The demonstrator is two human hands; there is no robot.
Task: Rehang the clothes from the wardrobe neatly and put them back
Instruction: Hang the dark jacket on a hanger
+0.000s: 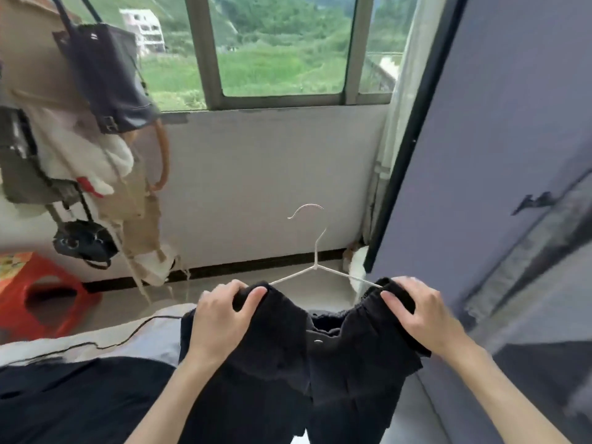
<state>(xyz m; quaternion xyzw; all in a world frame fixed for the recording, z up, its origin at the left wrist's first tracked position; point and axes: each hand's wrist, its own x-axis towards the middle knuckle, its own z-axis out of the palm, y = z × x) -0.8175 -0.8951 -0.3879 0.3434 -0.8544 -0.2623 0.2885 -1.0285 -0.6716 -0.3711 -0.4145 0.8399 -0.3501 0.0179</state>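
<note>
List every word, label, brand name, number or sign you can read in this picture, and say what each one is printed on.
None can be read.
Red stool: a colourful printed patch on its top, too blurred to tell whether it holds words.
Dark bag: small pale marks near its top, too small to read.
Dark garment on the white hanger: a small metal stud, no lettering visible.

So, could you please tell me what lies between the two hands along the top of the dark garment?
In the head view, the white wire hanger rises between the left hand and right hand, above the black garment's sagging waistband.
</note>
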